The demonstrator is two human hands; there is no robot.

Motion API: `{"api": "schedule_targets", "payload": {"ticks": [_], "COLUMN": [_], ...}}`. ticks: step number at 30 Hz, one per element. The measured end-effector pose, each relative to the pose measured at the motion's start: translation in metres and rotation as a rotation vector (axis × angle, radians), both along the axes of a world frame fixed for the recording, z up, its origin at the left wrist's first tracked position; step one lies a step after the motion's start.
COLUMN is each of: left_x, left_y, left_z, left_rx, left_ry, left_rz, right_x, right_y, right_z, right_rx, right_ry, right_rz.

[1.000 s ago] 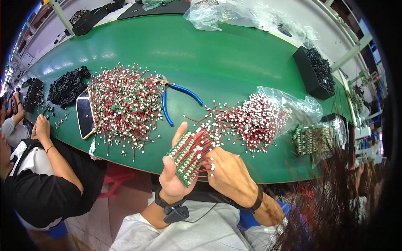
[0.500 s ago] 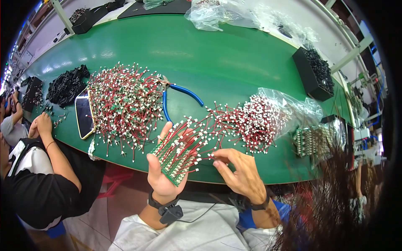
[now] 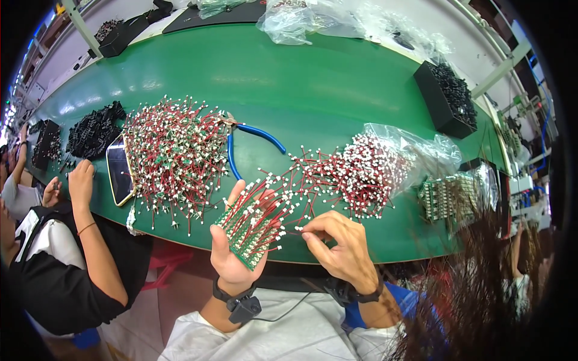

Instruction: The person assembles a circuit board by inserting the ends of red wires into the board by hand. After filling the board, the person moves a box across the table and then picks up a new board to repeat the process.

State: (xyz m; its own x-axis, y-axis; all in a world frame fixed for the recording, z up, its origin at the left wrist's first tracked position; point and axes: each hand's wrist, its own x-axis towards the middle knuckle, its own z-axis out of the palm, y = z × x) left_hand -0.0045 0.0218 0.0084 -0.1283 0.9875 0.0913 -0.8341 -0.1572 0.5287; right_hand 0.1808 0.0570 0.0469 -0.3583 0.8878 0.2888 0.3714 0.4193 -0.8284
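Observation:
Resting across my left hand [image 3: 230,265] is a green circuit board panel [image 3: 239,237], held between the thumb and the fingers behind it. Many red wires with white plugs stand up from the panel and lean right. My right hand [image 3: 344,249] is just right of it, thumb and index finger pinched at the white plug [image 3: 298,228] of a thin wire. Whether this wire's other end meets the panel is hard to see. Beyond my right hand lies a heap of red wires with white plugs [image 3: 367,180], partly inside a clear plastic bag [image 3: 415,150].
Left on the green table [image 3: 253,78] are a large heap of wired boards [image 3: 174,156], blue-handled pliers [image 3: 259,129], a phone [image 3: 120,171] and black parts [image 3: 96,129]. Stacked panels [image 3: 448,195] and a black bin [image 3: 445,99] stand right. A co-worker's arm [image 3: 96,240] reaches in at left.
My right fingertips have dropped slightly beside the panel, still pinching the plug. My left hand holds nearly the same pose. The co-worker's hands have moved apart. The whole view has shifted a little.

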Motion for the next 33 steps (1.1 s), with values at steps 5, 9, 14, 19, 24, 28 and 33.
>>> {"api": "schedule_targets", "payload": {"ticks": [5,9,14,19,24,28,33], "left_x": [-0.001,-0.001,0.01,0.015,0.014,0.006,0.011], "left_y": [0.001,0.001,-0.001,-0.004,-0.005,-0.001,-0.005], "left_z": [-0.004,-0.004,0.002,0.0,0.002,0.004,0.003], "left_rx": [0.01,0.012,-0.034,-0.052,-0.078,-0.091,-0.07], "left_ry": [0.02,0.017,0.031,0.05,0.055,-0.062,-0.122], "left_rz": [-0.019,-0.032,-0.038,-0.069,-0.044,0.045,-0.073], "right_x": [0.003,0.003,-0.003,-0.004,-0.001,0.005,-0.002], "right_y": [-0.001,-0.002,0.0,-0.001,-0.006,-0.004,-0.005], "right_z": [-0.002,-0.004,-0.005,-0.004,-0.008,-0.015,-0.012], "right_rx": [-0.009,0.065,0.13,0.205,0.035,-0.251,-0.198], "right_ry": [-0.003,-0.05,-0.003,-0.066,-0.012,0.211,0.139], "right_rz": [-0.019,-0.019,-0.056,-0.122,-0.207,-0.223,-0.171]}}
